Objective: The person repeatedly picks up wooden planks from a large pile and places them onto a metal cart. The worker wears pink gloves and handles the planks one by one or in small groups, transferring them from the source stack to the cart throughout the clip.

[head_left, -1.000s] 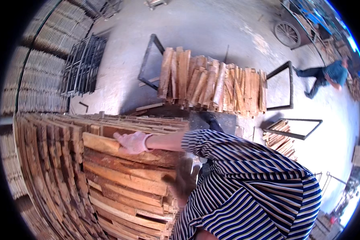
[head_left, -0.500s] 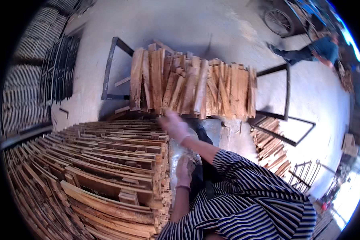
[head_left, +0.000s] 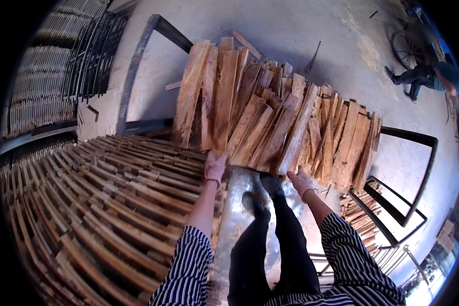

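Observation:
A dense row of rough wooden boards (head_left: pixel 250 127) leans side by side in a dark metal frame (head_left: pixel 137 71) in front of me. My left hand (head_left: pixel 215 168), in a pinkish knitted glove, is at the near end of a board toward the left of the row, its fingers closed around that end. Farther right, my right hand (head_left: pixel 302 183), gloved alike, touches the near ends of other boards with thumb and fingers apart. Parts of both hands' fingertips are hidden against the wood.
A large stack of wooden strips (head_left: pixel 112 204) fills the left side, close to my left forearm. More wood pieces (head_left: pixel 359 217) lie beside the frame's right end. Dark metal bars (head_left: pixel 94 56) stand far left. At the far right are another person (head_left: pixel 428 79) and a spoked wheel (head_left: pixel 407 49).
My right hand has moved from the left part of the row to the right. My left hand has risen from beside my legs to the board ends. The view has shifted closer to the boards.

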The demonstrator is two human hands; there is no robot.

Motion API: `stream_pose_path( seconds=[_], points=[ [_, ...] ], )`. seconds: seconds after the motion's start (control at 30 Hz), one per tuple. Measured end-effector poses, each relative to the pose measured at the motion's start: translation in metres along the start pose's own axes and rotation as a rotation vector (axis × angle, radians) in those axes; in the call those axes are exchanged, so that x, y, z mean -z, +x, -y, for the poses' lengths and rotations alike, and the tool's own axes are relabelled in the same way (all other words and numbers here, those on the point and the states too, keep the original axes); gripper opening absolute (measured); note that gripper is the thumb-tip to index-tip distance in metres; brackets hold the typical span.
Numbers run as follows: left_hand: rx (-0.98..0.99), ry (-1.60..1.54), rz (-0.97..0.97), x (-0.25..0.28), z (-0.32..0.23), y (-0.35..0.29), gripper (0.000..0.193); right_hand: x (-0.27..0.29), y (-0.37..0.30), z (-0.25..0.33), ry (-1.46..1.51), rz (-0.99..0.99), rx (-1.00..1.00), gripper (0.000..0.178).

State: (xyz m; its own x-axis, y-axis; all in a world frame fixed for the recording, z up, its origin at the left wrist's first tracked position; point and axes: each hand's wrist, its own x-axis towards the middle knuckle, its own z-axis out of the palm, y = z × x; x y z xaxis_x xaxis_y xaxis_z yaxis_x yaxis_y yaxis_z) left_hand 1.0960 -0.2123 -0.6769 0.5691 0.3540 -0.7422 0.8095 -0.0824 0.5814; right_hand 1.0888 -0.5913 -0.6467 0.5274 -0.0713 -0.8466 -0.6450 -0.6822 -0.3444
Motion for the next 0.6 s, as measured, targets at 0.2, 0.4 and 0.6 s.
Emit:
stream_pose_path(
  seconds=[0.2,0.4,0.6],
  points=[
    [-0.025,0.880,-0.215,-0.137,-0.087,0.084,0.111,0.001,0.140,-0.034,0.128,-0.252,-0.166,0.122],
    [-0.135,0.771,-0.178,-0.023,-0.042,0.088,0.118,-0.014,0.076,0.022,0.433,-0.236,-0.002,0.073],
    [-0.073,-0.252,0.271,-0.099,-0.096,-0.062,0.093,0.043,-0.015,0.011,0.789,-0.353,0.177,0.067]
  ],
)
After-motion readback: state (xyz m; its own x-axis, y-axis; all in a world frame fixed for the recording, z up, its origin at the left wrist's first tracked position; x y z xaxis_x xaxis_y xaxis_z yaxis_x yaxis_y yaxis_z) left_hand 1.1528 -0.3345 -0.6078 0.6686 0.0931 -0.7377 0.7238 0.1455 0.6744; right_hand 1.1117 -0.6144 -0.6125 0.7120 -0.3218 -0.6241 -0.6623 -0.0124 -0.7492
